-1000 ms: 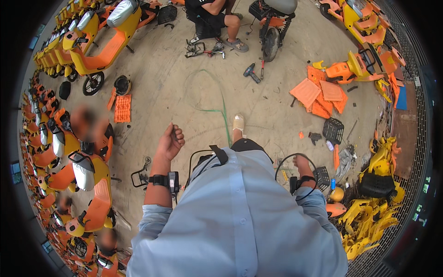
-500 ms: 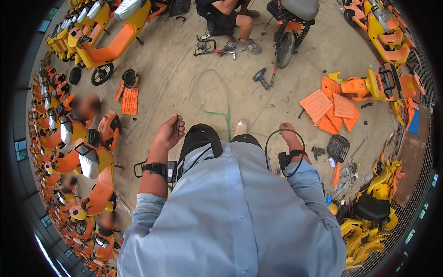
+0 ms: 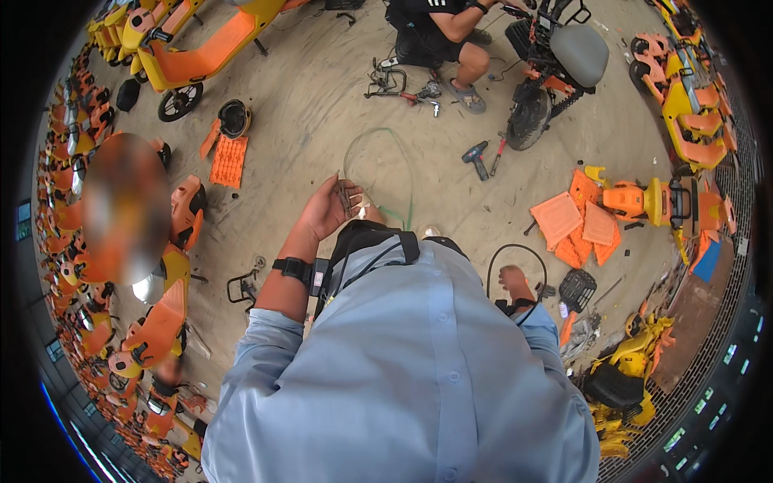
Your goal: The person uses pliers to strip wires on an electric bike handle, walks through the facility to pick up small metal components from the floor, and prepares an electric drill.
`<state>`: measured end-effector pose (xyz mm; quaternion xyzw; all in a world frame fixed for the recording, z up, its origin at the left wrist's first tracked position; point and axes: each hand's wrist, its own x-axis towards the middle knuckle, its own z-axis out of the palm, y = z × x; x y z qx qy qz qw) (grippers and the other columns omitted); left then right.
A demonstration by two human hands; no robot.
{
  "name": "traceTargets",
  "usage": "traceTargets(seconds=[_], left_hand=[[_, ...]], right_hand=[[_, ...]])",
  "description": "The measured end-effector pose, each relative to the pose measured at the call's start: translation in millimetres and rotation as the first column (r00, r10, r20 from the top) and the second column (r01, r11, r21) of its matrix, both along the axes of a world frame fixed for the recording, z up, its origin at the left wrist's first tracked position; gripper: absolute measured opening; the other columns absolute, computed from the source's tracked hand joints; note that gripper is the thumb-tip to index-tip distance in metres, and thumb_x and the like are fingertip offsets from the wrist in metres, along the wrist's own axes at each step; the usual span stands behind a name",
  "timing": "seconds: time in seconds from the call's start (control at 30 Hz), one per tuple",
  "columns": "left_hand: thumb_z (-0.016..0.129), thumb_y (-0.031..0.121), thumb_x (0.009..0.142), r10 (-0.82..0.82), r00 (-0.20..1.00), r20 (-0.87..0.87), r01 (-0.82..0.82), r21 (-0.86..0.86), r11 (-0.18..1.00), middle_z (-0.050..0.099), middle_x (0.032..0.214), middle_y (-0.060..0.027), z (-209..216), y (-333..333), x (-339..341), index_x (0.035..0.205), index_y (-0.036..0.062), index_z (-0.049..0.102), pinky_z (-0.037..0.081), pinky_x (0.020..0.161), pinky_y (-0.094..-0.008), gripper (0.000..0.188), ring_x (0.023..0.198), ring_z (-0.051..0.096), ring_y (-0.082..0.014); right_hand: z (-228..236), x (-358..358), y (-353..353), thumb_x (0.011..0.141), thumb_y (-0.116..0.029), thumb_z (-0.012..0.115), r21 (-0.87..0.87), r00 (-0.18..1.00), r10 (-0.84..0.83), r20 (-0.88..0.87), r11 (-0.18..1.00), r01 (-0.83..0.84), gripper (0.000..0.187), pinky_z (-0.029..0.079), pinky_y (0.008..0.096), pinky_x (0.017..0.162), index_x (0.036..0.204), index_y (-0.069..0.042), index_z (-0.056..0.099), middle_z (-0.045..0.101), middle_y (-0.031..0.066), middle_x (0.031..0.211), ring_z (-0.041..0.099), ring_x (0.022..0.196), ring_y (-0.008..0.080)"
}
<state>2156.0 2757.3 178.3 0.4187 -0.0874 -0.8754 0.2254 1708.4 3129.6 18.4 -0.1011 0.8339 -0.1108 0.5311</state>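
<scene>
Small dark parts (image 3: pixel 348 196), too small to ID, sit in L hand (image 3: pixel 332 206), approx. ctr of frame; on my feed, its fingers are curled round them. R hand (image 3: pixel 514 280), right of ctr, hangs low; I can't tell if its fingers are together or apart. Near R hand: black crate (image 3: pixel 576 291). Also on floor: green cord (image 3: pixel 411 201), upper ctr; cordless drill (image 3: pixel 476 159), upper right of ctr.

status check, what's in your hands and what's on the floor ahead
Left hand: holding small thin pieces, kind unclear. Right hand: low, nothing visible in it. Floor ahead: green cord looped, drill.
</scene>
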Motion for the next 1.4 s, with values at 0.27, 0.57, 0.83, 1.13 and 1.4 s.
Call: traceTargets(seconds=[0.27, 0.57, 0.83, 1.13, 1.4], left_hand=[[0.046, 0.038, 0.101, 0.058, 0.969, 0.241, -0.088, 0.117, 0.989, 0.064, 0.08, -0.002, -88.5, -61.8, 81.6, 0.077, 0.0178, 0.049, 0.043, 0.061, -0.0285, 0.032, 0.073, 0.059, -0.0151], [0.046, 0.044, 0.093, -0.247, 0.355, 0.902, -0.062, 0.286, 0.956, 0.051, 0.058, -0.0029, -162.6, 54.3, 232.2, 0.07, 0.0071, 0.053, 0.036, 0.043, -0.0343, 0.044, 0.048, 0.046, -0.0156], [0.03, 0.063, 0.098, -0.813, 0.162, 0.56, 0.251, 0.773, 0.582, 0.063, 0.064, -0.0235, -185.1, 179.1, 145.0, 0.065, -0.0019, 0.066, 0.048, 0.073, -0.05, 0.081, 0.071, 0.065, -0.04], [0.042, 0.035, 0.1, -0.866, 0.323, 0.381, 0.436, 0.752, 0.494, 0.068, 0.085, -0.0185, -196.7, 280.1, 12.8, 0.112, 0.0015, 0.063, 0.052, 0.074, -0.0436, 0.041, 0.08, 0.067, -0.0341], [0.045, 0.036, 0.099, -0.807, 0.528, 0.263, 0.061, 0.937, 0.345, 0.069, 0.085, -0.0164, -221.9, 237.0, -16.6, 0.107, -0.001, 0.066, 0.052, 0.075, -0.0417, 0.043, 0.081, 0.067, -0.0296]], right_hand=[[23.3, -9.1, -83.3, 0.087, -0.013, 0.058, 0.149, 0.944, 0.328, -0.045, 0.936, -0.318, 0.012, 0.052, 0.0353, 0.052, 0.085, -0.003, 0.064, 0.066, 0.009, 0.075, 0.066, 0.063, 0.0192], [-34.8, 24.9, -430.3, 0.092, -0.025, 0.06, -0.307, 0.802, 0.57, -0.181, 0.742, -0.596, 0.027, 0.049, 0.0311, 0.07, 0.1, 0.0, 0.066, 0.066, 0.011, 0.078, 0.063, 0.074, 0.0186], [-265.3, 9.7, -660.1, 0.094, -0.026, 0.058, -0.044, 0.845, 0.528, 0.087, 0.849, -0.526, 0.027, 0.049, 0.0273, 0.061, 0.111, -0.005, 0.061, 0.068, 0.0056, 0.092, 0.065, 0.076, 0.015], [-512.4, 42.0, -737.0, 0.093, -0.025, 0.061, -0.007, 0.988, 0.112, 0.103, 0.994, -0.112, 0.032, 0.054, 0.0338, 0.074, 0.116, -0.004, 0.058, 0.062, 0.0078, 0.1, 0.062, 0.083, 0.02], [-645.8, 51.8, -771.2, 0.088, -0.052, 0.068, 0.0, 0.958, -0.123, -0.261, 0.992, 0.128, 0.047, 0.051, 0.0379, 0.073, 0.113, -0.013, 0.059, 0.058, 0.0064, 0.106, 0.057, 0.089, 0.0224]])
